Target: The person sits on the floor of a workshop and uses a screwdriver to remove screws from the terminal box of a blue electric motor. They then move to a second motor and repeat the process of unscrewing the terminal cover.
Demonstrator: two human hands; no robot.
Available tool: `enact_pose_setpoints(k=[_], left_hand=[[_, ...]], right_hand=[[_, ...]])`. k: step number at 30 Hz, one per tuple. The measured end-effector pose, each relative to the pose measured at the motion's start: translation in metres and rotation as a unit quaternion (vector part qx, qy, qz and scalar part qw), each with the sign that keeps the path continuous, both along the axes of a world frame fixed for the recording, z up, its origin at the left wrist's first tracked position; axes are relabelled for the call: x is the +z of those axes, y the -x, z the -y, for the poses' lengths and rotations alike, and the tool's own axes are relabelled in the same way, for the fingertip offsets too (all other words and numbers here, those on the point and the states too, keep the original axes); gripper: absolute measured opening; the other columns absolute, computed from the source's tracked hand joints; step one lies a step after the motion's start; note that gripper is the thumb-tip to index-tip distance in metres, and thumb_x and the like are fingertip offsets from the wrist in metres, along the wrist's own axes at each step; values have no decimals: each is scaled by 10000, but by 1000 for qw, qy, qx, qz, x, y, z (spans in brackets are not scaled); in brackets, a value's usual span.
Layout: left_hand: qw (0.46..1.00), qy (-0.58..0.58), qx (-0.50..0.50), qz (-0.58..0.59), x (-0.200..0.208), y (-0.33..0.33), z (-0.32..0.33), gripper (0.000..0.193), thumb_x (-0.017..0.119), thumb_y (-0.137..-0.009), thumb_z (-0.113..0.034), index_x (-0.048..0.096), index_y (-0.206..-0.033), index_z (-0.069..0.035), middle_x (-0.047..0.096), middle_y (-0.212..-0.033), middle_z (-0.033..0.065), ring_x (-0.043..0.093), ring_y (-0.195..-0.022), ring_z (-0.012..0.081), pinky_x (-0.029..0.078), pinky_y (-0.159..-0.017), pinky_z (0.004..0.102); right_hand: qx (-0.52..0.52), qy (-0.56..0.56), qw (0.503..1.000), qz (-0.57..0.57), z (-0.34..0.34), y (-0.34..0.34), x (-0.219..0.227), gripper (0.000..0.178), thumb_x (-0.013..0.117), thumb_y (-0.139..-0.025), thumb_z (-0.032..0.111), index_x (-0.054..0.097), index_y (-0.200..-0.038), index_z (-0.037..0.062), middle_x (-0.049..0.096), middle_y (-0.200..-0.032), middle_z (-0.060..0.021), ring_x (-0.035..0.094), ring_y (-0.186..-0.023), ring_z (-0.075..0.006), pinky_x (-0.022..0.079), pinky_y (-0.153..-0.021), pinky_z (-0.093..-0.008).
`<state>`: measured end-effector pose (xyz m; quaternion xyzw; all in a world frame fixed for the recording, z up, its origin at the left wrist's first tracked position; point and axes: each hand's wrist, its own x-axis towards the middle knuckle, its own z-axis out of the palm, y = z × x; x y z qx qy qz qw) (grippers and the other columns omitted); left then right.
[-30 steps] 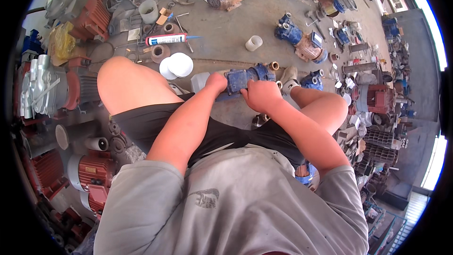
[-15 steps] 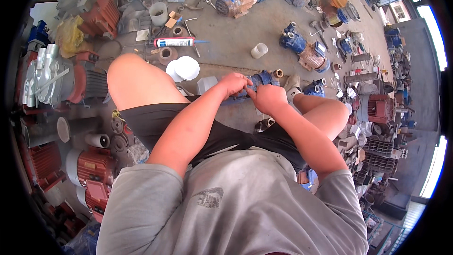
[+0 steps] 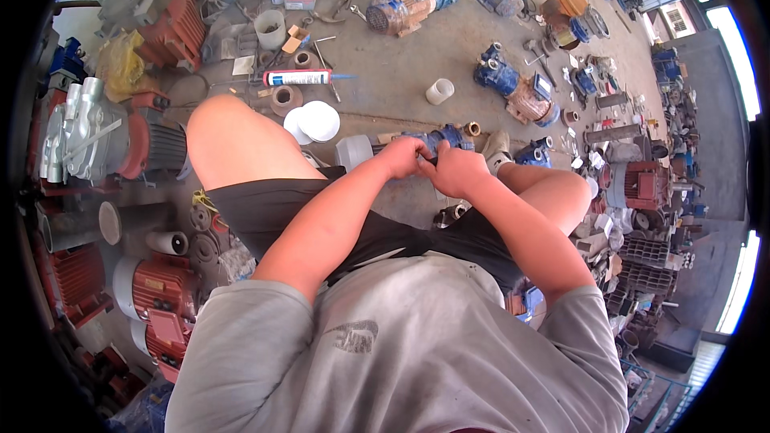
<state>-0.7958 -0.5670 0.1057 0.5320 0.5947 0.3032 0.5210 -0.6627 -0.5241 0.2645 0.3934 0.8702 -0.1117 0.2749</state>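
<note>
Between my knees lies a blue pump (image 3: 454, 136) with a brass-coloured ring at its right end. My left hand (image 3: 404, 157) is closed over the pump's near left side, its fingertips bent down. Close beside it my right hand (image 3: 460, 171) is curled, thumb and fingers drawn together toward the left fingertips. Something small and dark shows between the two hands, too hidden to name. A pale grey cylindrical part (image 3: 353, 152) lies just left of my left hand. Two white round lids (image 3: 322, 121) rest on the floor beyond it.
A sealant cartridge (image 3: 297, 78) with a blue nozzle lies ahead, left of a white plastic cup (image 3: 439, 91). Further off sit a rusty blue pump with motor (image 3: 518, 85) and another motor (image 3: 405, 10). Red motors (image 3: 163, 285) crowd the left; metal parts (image 3: 642, 250) line the right.
My left hand has shifted slightly down, its fingers bending further in toward my right hand. My right hand has turned a little and stays close by. The pump stays about where it was.
</note>
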Motion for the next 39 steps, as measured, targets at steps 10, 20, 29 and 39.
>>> enact_pose_setpoints(k=[10, 20, 29, 39], left_hand=[[997, -44, -56, 33, 10, -1, 0, 426, 912, -732, -210, 757, -1108, -81, 757, -1106, 130, 709, -1036, 247, 543, -936, 387], [996, -10, -80, 25, 17, 2, 0, 335, 886, -755, -189, 766, -1048, -79, 774, -983, 112, 721, -905, 218, 552, -850, 371], [993, -58, -94, -29, 13, -3, 1, 286, 872, -752, -171, 780, -1006, -78, 762, -922, 126, 685, -803, 255, 545, -802, 371], [989, -31, -125, -73, 7, -2, 2, 321, 867, -770, -188, 807, -1082, -144, 774, -1038, 127, 722, -931, 284, 555, -868, 391]], right_hand=[[56, -29, 998, 12, -13, -13, -12, 435, 506, -1055, 434, 586, -1180, 25, 738, -974, -184, 738, -898, -366, 580, -773, -498], [63, -18, 998, -6, -5, -1, -4, 369, 572, -1024, 389, 698, -1049, 43, 752, -962, -167, 739, -891, -365, 585, -762, -473], [117, -2, 993, 0, -8, -10, -11, 392, 562, -1022, 388, 744, -977, 44, 758, -948, -182, 746, -872, -348, 592, -772, -452], [172, 8, 985, 16, -2, -13, -16, 320, 565, -1002, 306, 726, -1059, 36, 749, -1039, -191, 745, -959, -336, 593, -805, -457]])
